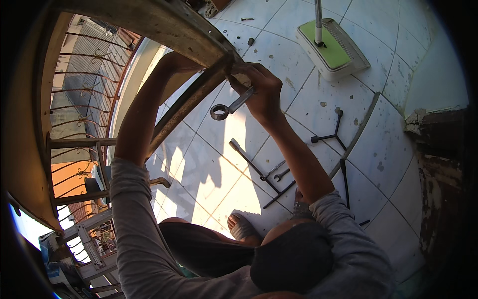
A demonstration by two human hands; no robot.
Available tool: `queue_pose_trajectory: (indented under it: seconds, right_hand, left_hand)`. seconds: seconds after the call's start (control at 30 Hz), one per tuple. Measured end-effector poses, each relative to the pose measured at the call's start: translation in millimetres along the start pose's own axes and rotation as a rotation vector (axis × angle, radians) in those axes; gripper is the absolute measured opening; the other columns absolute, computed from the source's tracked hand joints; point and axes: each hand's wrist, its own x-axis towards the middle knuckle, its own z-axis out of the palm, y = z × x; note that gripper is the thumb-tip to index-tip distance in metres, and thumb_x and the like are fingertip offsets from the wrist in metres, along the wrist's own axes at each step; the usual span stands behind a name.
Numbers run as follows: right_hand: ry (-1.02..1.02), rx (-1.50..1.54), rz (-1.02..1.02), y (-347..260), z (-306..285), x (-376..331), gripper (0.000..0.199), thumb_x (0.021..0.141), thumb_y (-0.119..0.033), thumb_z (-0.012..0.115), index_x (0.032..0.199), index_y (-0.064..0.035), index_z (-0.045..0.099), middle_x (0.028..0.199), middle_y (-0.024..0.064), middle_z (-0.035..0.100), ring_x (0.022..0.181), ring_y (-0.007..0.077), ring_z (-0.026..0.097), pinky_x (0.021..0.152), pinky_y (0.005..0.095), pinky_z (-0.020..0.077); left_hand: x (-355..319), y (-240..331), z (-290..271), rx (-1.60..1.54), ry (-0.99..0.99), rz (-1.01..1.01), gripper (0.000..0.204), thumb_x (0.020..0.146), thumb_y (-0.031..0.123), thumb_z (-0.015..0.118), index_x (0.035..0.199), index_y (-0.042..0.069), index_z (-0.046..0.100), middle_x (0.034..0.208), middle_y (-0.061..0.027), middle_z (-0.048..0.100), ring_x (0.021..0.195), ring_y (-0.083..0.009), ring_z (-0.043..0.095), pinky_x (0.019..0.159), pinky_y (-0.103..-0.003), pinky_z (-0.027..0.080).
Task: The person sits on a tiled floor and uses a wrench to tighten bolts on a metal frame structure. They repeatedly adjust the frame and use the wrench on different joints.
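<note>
My right hand [265,93] is closed around a ring spanner [241,101]. The spanner's round ring end sticks out toward the lower left, below the fingers. These fingers are up against the corner of a worn metal frame [186,102], where the slanting bar meets a thick upper beam [169,27]. My left hand [180,63] reaches in behind that beam from the left. Its fingers are hidden by the metal, so whatever they touch does not show.
On the white tiles lie an L-shaped socket wrench [247,156], an open-end spanner [282,174], a Y-shaped socket wrench [328,136] and a dark bar tool [344,182]. A green mop head [334,56] rests in a white tray. Curly railing [84,89] stands left.
</note>
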Motion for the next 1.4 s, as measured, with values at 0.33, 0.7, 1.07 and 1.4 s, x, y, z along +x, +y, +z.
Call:
queue_pose_trajectory:
  seconds: [0.33,0.7,1.07,1.4]
  right_hand:
    - [-0.121,-0.084,0.246,-15,1,7,0.017,0.081,-0.016,0.08,0.093,-0.0042,0.075,0.077,0.0139,0.071,0.064,0.0267,0.069,0.061,0.0347,0.053]
    - [0.02,-0.02,0.111,-8,9,-1,0.022,0.074,-0.011,0.083,0.092,-0.0036,0.073,0.078,0.0125,0.072,0.069,0.0244,0.072,0.064,0.031,0.0554]
    - [-0.053,0.008,0.274,-11,7,-1,0.016,0.078,-0.012,0.081,0.089,-0.0034,0.073,0.077,0.0153,0.072,0.072,0.0289,0.072,0.065,0.034,0.0551]
    - [0.031,0.036,0.215,-7,7,-3,0.026,0.075,-0.008,0.082,0.098,-0.0032,0.074,0.083,0.0118,0.074,0.073,0.0186,0.073,0.068,0.0295,0.0561]
  left_hand:
    - [-5,13,-8,-0.169,-0.051,-0.095,0.038,0.096,0.015,0.065,0.132,0.005,0.056,0.134,-0.0093,0.058,0.118,-0.0206,0.058,0.103,-0.035,0.048]
    - [7,-4,9,0.238,0.001,-0.106,0.047,0.099,0.03,0.057,0.14,0.009,0.049,0.138,-0.0124,0.055,0.127,-0.0254,0.054,0.11,-0.044,0.042]
    - [-7,24,15,-0.396,0.104,-0.317,0.034,0.095,0.023,0.066,0.126,0.009,0.062,0.112,-0.0024,0.066,0.093,-0.0138,0.062,0.081,-0.034,0.053]
    - [0,27,17,0.059,-0.017,-0.287,0.041,0.097,0.02,0.065,0.135,0.008,0.055,0.131,-0.0061,0.061,0.115,-0.0178,0.058,0.098,-0.035,0.049]
